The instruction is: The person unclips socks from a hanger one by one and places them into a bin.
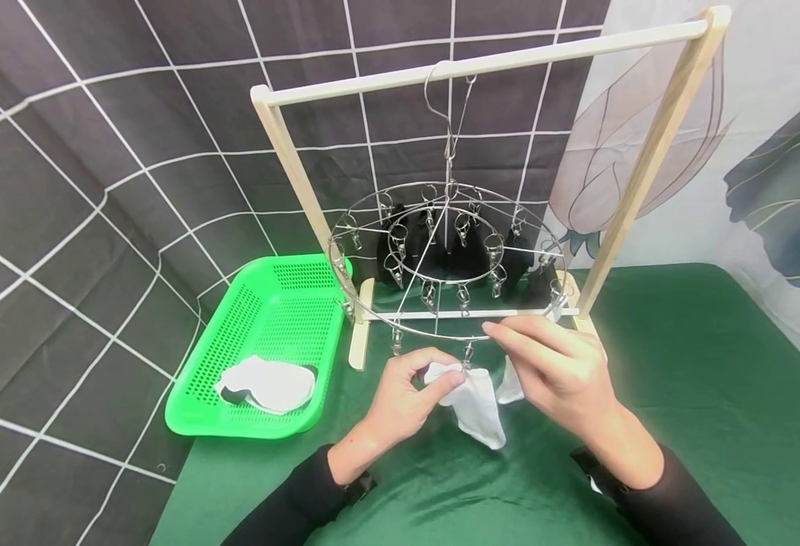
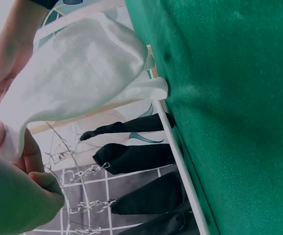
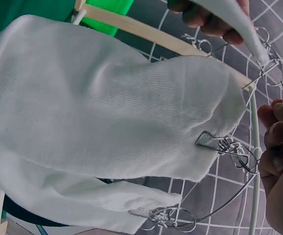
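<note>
I see L hand (image 1: 406,394) pinching white knit sock (image 1: 479,413), which hangs to its R, below silver wire clip (image 1: 468,355). R hand (image 1: 556,371): fingers bent at rim of round silver metal hanger (image 1: 430,334); can't tell if gripping. Green perf. plastic basket (image 1: 183,413): L of L hand.

- White knitted sock (image 1: 481,413) at the left hand (image 1: 403,390): plain white, finely ribbed.
- White cloth bundle (image 1: 273,383) on the left: white with dark grey patches.
- Perforated rectangular plastic basket (image 1: 304,311): bright green.
- Round metal clip hanger (image 1: 447,199): silver.
- Black cloth socks (image 2: 151,193), far side: plain black.
- Wooden frame (image 1: 652,167): pale yellowish posts, whiter top bar.
- Cloth-covered bench (image 1: 713,417): deep green.
- Far-left backdrop cloth (image 1: 120,98): dark grey, white grid.
- Far-right curtain (image 1: 768,61): white, beige-pink flower, blue-grey leaf shape.
- Sleeves (image 1: 290,493): black.
</note>
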### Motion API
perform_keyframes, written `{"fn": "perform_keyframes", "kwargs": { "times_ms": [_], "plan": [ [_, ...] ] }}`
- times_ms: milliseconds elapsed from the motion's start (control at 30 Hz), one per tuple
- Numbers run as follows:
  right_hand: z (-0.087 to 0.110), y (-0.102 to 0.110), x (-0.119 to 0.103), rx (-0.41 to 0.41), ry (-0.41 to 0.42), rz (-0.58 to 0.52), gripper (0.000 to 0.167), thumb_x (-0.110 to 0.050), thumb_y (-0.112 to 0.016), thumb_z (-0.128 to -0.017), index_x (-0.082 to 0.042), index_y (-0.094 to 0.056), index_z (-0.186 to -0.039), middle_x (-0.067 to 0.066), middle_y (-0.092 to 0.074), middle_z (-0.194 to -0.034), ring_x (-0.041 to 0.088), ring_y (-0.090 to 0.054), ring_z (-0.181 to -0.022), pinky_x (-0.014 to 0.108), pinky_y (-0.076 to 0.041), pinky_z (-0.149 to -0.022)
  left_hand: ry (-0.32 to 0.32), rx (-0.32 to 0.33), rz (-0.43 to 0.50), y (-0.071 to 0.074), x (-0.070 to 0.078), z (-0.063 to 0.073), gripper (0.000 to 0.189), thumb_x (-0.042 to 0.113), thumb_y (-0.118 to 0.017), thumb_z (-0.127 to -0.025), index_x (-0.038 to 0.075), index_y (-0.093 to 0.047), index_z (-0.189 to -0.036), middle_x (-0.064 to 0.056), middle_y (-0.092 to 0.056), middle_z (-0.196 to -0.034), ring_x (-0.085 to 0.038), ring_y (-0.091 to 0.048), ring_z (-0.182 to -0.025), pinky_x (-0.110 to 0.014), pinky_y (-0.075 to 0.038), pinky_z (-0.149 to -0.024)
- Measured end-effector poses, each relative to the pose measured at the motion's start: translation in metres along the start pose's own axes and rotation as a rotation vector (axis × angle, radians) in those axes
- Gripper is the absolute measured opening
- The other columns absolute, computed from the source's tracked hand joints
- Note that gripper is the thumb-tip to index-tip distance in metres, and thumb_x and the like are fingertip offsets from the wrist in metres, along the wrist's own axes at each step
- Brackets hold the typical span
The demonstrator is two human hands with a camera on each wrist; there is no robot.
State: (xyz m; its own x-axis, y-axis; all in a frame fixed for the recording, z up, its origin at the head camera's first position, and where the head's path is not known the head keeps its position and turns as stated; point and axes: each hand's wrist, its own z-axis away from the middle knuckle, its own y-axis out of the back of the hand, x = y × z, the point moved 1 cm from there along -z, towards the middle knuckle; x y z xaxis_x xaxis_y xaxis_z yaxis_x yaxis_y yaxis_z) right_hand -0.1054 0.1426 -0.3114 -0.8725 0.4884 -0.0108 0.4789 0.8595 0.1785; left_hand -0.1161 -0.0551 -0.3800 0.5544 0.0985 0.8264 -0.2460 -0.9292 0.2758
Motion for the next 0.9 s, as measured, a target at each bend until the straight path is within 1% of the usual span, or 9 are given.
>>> {"fn": "perform_keyframes", "kwargs": {
  "times_ms": [67, 167, 300, 400, 567, 667, 800, 867, 900],
  "plan": [
    [0.000, 0.000, 0.000, -0.006, -0.008, -0.006, 0.015, -0.005, -0.063, -0.085, -0.006, -0.077, -0.091, 0.008, -0.071, -0.082, 0.020, -0.066, -0.066, 0.025, -0.052, -0.061, -0.003, -0.006, -0.004, -0.001, -0.008, 0.002, 0.010, 0.021, -0.071, -0.086, 0.016, -0.071, -0.095, 0.005, -0.071, -0.088, -0.011, -0.064, -0.077, -0.026, -0.051, -0.061],
    [-0.003, 0.001, -0.003, -0.005, -0.038, -0.027, 0.013, -0.008, -0.064, -0.086, -0.003, -0.076, -0.090, 0.012, -0.070, -0.084, 0.019, -0.062, -0.062, 0.021, -0.046, -0.054, -0.010, -0.014, -0.001, -0.001, -0.012, 0.003, 0.011, 0.024, -0.070, -0.087, 0.018, -0.070, -0.096, 0.006, -0.070, -0.088, -0.012, -0.064, -0.076, -0.027, -0.051, -0.061],
    [-0.008, 0.002, -0.010, 0.010, -0.077, -0.091, 0.017, -0.011, -0.065, -0.087, 0.003, -0.073, -0.083, 0.015, -0.066, -0.079, 0.011, -0.048, -0.052, 0.014, -0.033, -0.047, 0.000, -0.021, 0.005, -0.001, -0.009, 0.003, 0.009, 0.023, -0.070, -0.087, 0.018, -0.070, -0.095, 0.006, -0.069, -0.087, -0.012, -0.063, -0.075, -0.026, -0.051, -0.061],
    [-0.004, 0.000, -0.011, -0.025, -0.086, -0.147, 0.017, -0.010, -0.065, -0.086, 0.004, -0.071, -0.081, 0.013, -0.066, -0.077, 0.007, -0.043, -0.050, 0.012, -0.033, -0.046, -0.007, -0.018, 0.013, -0.001, -0.001, 0.002, 0.007, 0.016, -0.069, -0.087, 0.015, -0.070, -0.095, 0.002, -0.069, -0.086, -0.012, -0.062, -0.074, -0.026, -0.051, -0.061],
    [0.011, -0.009, -0.012, -0.144, -0.114, -0.199, 0.016, -0.012, -0.067, -0.087, 0.002, -0.072, -0.094, 0.012, -0.070, -0.087, 0.006, -0.050, -0.053, 0.010, -0.037, -0.046, -0.041, -0.028, 0.029, 0.000, 0.018, 0.001, 0.007, 0.004, -0.068, -0.086, 0.006, -0.069, -0.092, -0.006, -0.069, -0.082, -0.010, -0.061, -0.071, -0.026, -0.051, -0.059],
    [0.019, -0.015, -0.014, -0.181, -0.162, -0.236, 0.016, -0.009, -0.071, -0.084, -0.001, -0.073, -0.098, 0.011, -0.071, -0.092, 0.012, -0.061, -0.064, 0.012, -0.043, -0.053, -0.058, -0.038, 0.029, -0.001, 0.023, 0.000, 0.004, 0.004, -0.067, -0.087, 0.004, -0.068, -0.091, -0.007, -0.068, -0.081, -0.010, -0.061, -0.071, -0.025, -0.051, -0.059],
    [0.020, -0.019, -0.018, -0.158, -0.252, -0.338, 0.019, 0.004, -0.075, -0.076, -0.001, -0.074, -0.094, 0.010, -0.072, -0.089, 0.017, -0.067, -0.076, 0.016, -0.049, -0.061, -0.074, -0.040, 0.019, -0.002, 0.024, -0.001, 0.003, 0.007, -0.067, -0.088, 0.003, -0.067, -0.089, -0.006, -0.068, -0.080, -0.011, -0.060, -0.070, -0.026, -0.051, -0.058],
    [0.019, -0.019, -0.019, -0.137, -0.295, -0.382, 0.022, 0.009, -0.074, -0.072, 0.000, -0.073, -0.092, 0.011, -0.072, -0.086, 0.015, -0.066, -0.072, 0.016, -0.049, -0.060, -0.075, -0.040, 0.009, -0.003, 0.024, -0.001, 0.002, 0.006, -0.068, -0.087, 0.004, -0.067, -0.088, -0.006, -0.068, -0.080, -0.010, -0.060, -0.070, -0.026, -0.050, -0.057],
    [0.018, -0.019, -0.020, -0.130, -0.314, -0.396, 0.023, 0.011, -0.073, -0.071, 0.000, -0.073, -0.091, 0.011, -0.072, -0.084, 0.012, -0.064, -0.068, 0.014, -0.046, -0.057, -0.072, -0.042, 0.004, -0.003, 0.025, -0.001, 0.002, 0.006, -0.068, -0.086, 0.004, -0.068, -0.088, -0.006, -0.068, -0.080, -0.010, -0.060, -0.070, -0.026, -0.051, -0.057]
  ]
}}
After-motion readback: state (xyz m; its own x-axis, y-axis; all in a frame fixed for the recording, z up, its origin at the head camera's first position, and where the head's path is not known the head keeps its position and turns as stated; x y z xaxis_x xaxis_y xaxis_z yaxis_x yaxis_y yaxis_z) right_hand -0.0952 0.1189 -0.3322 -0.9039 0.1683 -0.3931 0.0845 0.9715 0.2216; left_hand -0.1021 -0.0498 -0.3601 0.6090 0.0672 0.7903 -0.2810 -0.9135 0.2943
